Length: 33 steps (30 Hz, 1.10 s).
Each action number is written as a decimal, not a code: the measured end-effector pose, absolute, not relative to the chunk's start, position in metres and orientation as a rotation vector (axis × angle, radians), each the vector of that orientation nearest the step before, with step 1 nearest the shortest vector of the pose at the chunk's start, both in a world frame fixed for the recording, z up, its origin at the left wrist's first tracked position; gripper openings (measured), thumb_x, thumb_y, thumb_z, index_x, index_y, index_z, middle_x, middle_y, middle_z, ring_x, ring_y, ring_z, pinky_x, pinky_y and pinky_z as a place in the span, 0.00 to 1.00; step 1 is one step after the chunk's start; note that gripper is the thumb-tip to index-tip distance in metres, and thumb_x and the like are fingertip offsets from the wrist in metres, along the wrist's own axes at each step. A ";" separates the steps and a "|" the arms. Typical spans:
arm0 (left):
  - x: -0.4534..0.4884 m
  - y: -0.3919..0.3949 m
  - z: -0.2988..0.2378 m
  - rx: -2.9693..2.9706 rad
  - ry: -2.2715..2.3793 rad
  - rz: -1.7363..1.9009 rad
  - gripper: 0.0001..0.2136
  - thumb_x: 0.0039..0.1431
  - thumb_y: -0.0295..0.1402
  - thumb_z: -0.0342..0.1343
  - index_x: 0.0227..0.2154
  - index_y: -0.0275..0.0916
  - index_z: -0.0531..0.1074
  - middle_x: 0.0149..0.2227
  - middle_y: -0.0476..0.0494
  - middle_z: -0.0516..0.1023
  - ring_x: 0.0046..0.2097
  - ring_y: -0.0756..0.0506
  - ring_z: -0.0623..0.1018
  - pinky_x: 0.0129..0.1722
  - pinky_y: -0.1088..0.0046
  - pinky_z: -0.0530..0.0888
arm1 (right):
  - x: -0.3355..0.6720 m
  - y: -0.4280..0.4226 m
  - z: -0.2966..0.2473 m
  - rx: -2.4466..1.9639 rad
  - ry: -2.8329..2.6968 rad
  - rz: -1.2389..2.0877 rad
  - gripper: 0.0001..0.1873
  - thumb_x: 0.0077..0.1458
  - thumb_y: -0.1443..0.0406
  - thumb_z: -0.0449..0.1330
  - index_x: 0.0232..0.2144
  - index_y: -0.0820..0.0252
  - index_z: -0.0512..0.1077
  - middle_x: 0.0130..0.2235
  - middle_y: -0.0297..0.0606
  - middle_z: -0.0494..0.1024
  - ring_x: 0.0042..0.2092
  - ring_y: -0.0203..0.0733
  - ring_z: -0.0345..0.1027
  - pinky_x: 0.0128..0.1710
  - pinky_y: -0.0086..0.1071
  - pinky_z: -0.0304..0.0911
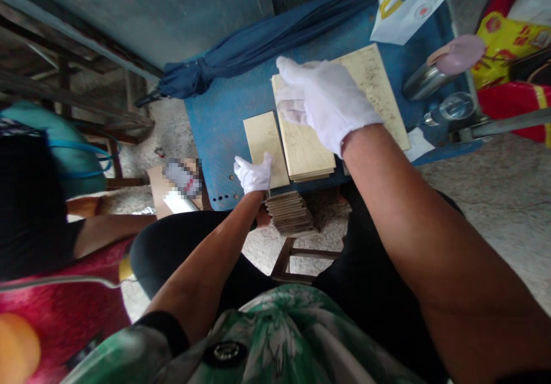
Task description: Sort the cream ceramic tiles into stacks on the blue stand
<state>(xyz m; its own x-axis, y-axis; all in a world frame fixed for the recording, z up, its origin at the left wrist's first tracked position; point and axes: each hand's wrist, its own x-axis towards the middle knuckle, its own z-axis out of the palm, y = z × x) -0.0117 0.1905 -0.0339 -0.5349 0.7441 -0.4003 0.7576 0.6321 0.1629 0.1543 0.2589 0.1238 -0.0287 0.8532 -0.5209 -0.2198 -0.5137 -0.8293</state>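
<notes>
My left hand (pixel 253 175), in a white glove, is at the near left corner of a single pale wooden board (pixel 266 137). Its thumb lies over the board and its fingers are spread apart from the thumb. Over a stack of similar boards (pixel 306 153) is my right hand (pixel 329 100), also gloved, with fingers apart and nothing visible in them; whether it touches the stack I cannot tell. Another pale board stack (pixel 379 85), with dark marks on top, lies partly behind that hand. Below the table edge stands a pile of thin boards (pixel 290 214).
A folded dark blue umbrella (pixel 241 45) lies along the back of the blue table (pixel 215 125). To the right are a paper bag (pixel 402 5), a steel flask (pixel 424 80), a clear bottle (pixel 454 107) and a tissue (pixel 417 144). Another person's leg (pixel 116 235) is at left.
</notes>
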 end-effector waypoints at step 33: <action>-0.004 -0.008 -0.016 1.976 1.349 -0.900 0.26 0.57 0.31 0.51 0.59 0.44 0.56 0.53 0.36 0.66 0.52 0.39 0.69 0.46 0.63 0.69 | 0.161 0.250 0.126 -1.159 -0.810 1.815 0.27 0.63 0.49 0.52 0.22 0.56 0.46 0.18 0.22 0.51 0.21 0.28 0.47 0.23 0.26 0.46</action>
